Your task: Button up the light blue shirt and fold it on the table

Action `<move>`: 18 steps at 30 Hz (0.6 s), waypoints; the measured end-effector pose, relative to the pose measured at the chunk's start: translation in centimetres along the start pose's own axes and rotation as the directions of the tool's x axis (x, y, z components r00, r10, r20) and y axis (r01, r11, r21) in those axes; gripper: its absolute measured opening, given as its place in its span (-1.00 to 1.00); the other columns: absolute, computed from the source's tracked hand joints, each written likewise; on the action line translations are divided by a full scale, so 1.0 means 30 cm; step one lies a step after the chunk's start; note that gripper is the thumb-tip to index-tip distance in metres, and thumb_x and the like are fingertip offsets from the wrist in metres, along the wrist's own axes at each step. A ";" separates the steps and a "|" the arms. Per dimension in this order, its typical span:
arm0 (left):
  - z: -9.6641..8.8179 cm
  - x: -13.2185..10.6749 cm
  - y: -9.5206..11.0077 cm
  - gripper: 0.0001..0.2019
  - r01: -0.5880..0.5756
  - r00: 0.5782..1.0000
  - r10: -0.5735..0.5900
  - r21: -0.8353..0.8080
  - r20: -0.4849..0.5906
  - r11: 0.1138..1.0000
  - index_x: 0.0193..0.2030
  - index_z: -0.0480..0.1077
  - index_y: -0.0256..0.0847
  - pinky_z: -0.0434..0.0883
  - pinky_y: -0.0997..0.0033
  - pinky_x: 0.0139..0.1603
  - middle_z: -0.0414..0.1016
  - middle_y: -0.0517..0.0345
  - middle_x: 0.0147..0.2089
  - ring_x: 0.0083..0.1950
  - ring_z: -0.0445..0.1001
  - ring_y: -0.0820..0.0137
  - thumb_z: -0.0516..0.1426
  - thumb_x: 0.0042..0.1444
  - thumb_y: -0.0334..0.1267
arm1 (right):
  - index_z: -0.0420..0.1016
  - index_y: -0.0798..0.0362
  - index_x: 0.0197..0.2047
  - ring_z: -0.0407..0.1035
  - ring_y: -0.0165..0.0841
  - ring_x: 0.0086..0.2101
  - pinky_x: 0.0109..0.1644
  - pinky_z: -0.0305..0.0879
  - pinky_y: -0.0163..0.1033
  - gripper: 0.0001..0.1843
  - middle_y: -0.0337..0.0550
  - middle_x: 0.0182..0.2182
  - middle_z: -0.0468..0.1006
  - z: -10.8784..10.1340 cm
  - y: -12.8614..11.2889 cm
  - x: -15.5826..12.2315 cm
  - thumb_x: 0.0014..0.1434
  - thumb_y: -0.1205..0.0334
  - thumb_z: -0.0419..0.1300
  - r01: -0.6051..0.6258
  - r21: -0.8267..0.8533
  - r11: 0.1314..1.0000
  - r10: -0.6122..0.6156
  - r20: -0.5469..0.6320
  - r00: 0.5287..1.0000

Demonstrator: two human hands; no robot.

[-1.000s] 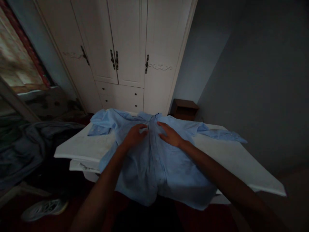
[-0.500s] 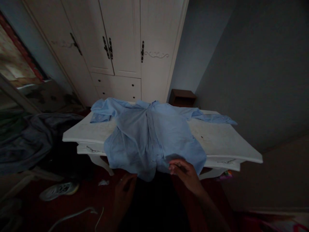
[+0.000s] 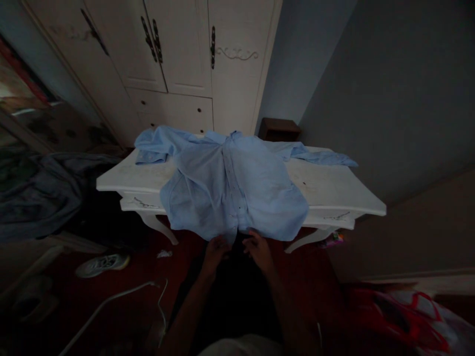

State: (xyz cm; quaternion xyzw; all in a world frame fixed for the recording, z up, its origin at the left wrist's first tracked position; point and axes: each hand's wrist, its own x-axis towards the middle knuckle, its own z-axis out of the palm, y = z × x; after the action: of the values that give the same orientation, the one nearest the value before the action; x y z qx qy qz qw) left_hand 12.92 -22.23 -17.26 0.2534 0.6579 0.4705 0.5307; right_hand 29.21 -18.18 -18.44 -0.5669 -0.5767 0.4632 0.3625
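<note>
A light blue button-front shirt [image 3: 260,183] lies front up across a white table [image 3: 326,185], its lower hem hanging over the near edge. Its sleeves spread out to both sides, the left one folded back. My left hand [image 3: 215,253] is at the hem, left of the button strip, with its fingers closed on the cloth. On the other side of the front opening is my right hand [image 3: 259,251], fingers bent and apart, the tips near the hem. Dim light obscures the fingertips.
Behind the table stands a white wardrobe [image 3: 237,84] with dark handles. A small brown box-like unit [image 3: 280,129] is by the wall. Dark clothing [image 3: 40,198] hangs at left. On the red floor are a shoe [image 3: 102,265], a white cable [image 3: 107,301] and a red-and-white bag [image 3: 426,316].
My hands have come together at the middle of the shirt's hem, the right moving left, the left moving up and right. The view has tilted further down. The shirt keeps its layout.
</note>
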 end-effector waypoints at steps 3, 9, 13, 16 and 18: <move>0.027 -0.029 0.011 -0.47 -0.213 0.967 0.230 0.158 -0.104 0.964 0.13 0.29 -0.18 0.46 0.18 -0.10 0.36 -0.12 0.13 -0.01 0.48 0.20 0.21 -0.03 -0.22 | 0.45 0.03 0.06 0.50 -0.14 -0.11 0.01 0.43 0.04 -0.60 0.04 -0.12 0.59 0.011 -0.004 -0.004 0.16 0.19 0.09 0.265 -0.219 0.939 -0.301 -0.155 0.941; 0.074 -0.034 0.088 -0.64 -0.485 0.750 0.655 0.603 -0.084 0.633 0.03 0.35 -0.16 0.42 0.17 -0.10 0.38 -0.06 -0.05 -0.17 0.45 0.21 0.15 0.11 -0.11 | 0.49 0.04 0.05 0.47 -0.11 -0.05 0.10 0.36 0.08 -0.64 0.09 -0.06 0.58 0.042 -0.039 0.029 0.23 0.19 0.06 0.290 -0.338 0.895 -0.342 -0.104 0.934; 0.076 0.001 0.110 -0.69 -0.437 0.771 0.633 0.668 -0.066 0.602 -0.12 0.39 -0.18 0.38 0.20 -0.15 0.42 0.01 -0.23 -0.17 0.44 0.17 0.14 0.12 0.00 | 0.56 0.00 -0.11 0.47 -0.14 -0.04 0.15 0.31 0.07 -0.73 -0.01 -0.09 0.60 0.084 -0.036 0.041 0.19 0.17 0.12 0.175 -0.099 0.980 -0.178 -0.023 0.984; 0.070 0.027 0.106 -0.69 -0.425 0.811 0.582 0.629 -0.055 0.651 -0.23 0.42 -0.17 0.36 0.24 -0.18 0.41 0.08 -0.35 -0.25 0.43 0.21 0.14 0.09 0.04 | 0.57 0.01 -0.26 0.51 -0.18 -0.16 0.04 0.41 0.01 -0.82 -0.13 -0.24 0.64 0.120 -0.007 0.047 0.03 0.17 0.26 -0.075 0.383 0.921 0.077 0.012 0.997; 0.066 0.043 0.101 -0.70 -0.426 0.851 0.522 0.502 -0.062 0.753 -0.29 0.42 -0.17 0.36 0.28 -0.18 0.42 0.12 -0.38 -0.27 0.43 0.25 0.16 0.06 0.03 | 0.53 0.04 -0.33 0.54 -0.20 -0.27 -0.09 0.49 -0.01 -0.85 -0.14 -0.34 0.63 0.134 0.020 0.058 0.00 0.17 0.28 -0.187 0.573 0.798 0.191 0.053 0.980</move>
State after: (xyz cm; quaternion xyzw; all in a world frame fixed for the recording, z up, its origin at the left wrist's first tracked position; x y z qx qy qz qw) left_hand 13.88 -19.17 -15.14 0.4852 0.7147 0.4388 0.2476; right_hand 25.45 -17.00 -20.45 -0.4871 -0.3493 0.6474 0.4708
